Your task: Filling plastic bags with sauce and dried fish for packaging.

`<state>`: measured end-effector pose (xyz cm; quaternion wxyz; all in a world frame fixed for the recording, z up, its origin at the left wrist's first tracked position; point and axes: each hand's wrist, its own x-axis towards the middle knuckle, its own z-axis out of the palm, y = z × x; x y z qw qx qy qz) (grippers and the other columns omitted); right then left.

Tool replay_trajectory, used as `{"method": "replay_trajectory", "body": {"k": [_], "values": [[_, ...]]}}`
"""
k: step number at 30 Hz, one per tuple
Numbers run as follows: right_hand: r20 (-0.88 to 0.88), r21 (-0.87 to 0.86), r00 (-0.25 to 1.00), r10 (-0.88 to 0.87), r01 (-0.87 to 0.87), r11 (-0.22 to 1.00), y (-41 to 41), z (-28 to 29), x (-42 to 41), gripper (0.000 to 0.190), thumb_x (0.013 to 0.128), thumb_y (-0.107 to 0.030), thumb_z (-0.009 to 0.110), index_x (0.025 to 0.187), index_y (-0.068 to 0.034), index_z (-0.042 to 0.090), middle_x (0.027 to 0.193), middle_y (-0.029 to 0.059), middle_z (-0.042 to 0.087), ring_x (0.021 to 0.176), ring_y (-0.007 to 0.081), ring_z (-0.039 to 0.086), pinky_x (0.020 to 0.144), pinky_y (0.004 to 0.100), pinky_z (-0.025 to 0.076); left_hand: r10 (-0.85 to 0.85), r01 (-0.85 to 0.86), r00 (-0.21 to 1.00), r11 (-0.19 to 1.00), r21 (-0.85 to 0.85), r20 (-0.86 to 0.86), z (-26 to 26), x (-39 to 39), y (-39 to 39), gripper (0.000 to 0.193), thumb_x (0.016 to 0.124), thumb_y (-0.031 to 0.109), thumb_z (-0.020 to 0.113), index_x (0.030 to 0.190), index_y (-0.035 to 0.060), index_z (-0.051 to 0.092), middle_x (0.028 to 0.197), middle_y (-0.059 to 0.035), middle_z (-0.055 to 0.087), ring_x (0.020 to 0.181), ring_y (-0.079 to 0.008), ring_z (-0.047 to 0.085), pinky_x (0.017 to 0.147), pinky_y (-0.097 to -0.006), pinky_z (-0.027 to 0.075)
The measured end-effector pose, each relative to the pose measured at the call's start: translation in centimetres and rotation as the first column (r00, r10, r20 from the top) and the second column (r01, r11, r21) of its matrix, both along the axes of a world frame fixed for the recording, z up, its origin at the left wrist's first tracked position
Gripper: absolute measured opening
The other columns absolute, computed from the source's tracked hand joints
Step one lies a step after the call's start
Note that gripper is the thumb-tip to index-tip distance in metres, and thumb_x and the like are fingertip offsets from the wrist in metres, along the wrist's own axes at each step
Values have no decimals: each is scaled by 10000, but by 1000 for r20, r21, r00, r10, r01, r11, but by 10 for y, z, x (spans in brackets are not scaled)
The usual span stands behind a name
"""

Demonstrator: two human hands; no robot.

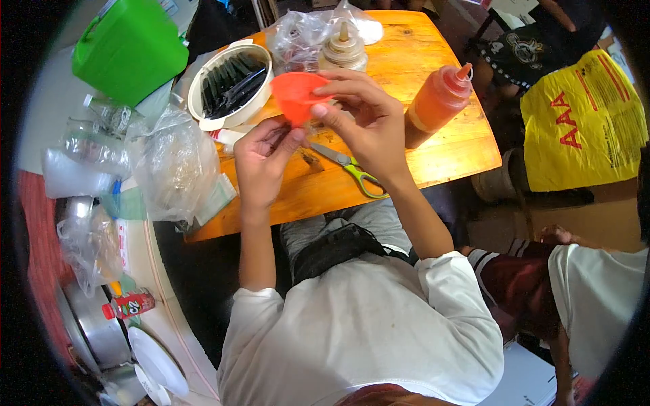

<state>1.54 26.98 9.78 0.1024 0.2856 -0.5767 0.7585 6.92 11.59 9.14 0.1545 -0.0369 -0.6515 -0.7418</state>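
Note:
A small orange-red plastic funnel (298, 94) is held up over the wooden table (442, 43). My right hand (363, 116) grips its rim between thumb and fingers. My left hand (269, 152) pinches at the narrow spout end; whether something thin is also between those fingers is hard to tell. Below the hands lie scissors (363, 177) with yellow-green handles. To the right stands a squeeze bottle (439, 99) of orange-red liquid with its nozzle up. A second squeeze bottle (344, 48), pale in colour, stands behind my right hand.
A cream tub (231, 119) of black, plastic-wrapped tubes is at the table's left. Crumpled clear plastic bags (175, 162) lie beside it. A green container (129, 51), a red-capped drink bottle (129, 304) and metal pots (96, 325) line the left. Other people are on the right.

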Motion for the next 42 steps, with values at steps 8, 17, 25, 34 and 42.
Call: {"method": "replay_trajectory", "body": {"k": [8,17,25,34,42], "values": [[510,-385,855,95,129,914,21,-41,6,174,906,-152,646,945,16,657,926,56,644,816,112,619,687,239,505,-33,33,999,998,-57,9,-3,4,-14,151,873,22,648,989,-74,632,892,-128,672,792,-160,655,747,-263,529],[402,349,801,-443,314,883,47,-142,5,251,863,-205,697,896,38,646,753,109,653,691,137,627,608,270,481,17,-17,998,1000,-5,-68,6,-7,-18,129,876,29,644,966,-64,641,890,-131,676,806,-175,663,773,-278,537],[-7,668,824,-566,425,611,51,-121,13,347,823,-254,716,1031,9,627,938,173,625,824,252,638,702,326,500,34,-38,993,999,-35,-117,12,-16,-18,120,865,28,659,956,-50,649,896,-131,680,845,-175,664,800,-275,531],[-200,447,978,-65,150,882,10,-20,9,404,855,-255,671,1163,-2,606,1039,182,644,922,282,634,806,357,489,-33,23,996,992,-128,-79,30,-19,-10,142,854,21,666,974,-54,674,934,-123,687,903,-153,647,843,-259,495],[76,271,985,157,-172,947,-5,2,-13,155,823,-76,694,954,6,706,808,82,703,743,126,639,695,266,504,-89,34,973,968,-249,-213,39,-26,-17,127,795,13,714,913,-31,697,950,-93,668,900,-137,621,843,-259,485]]}}
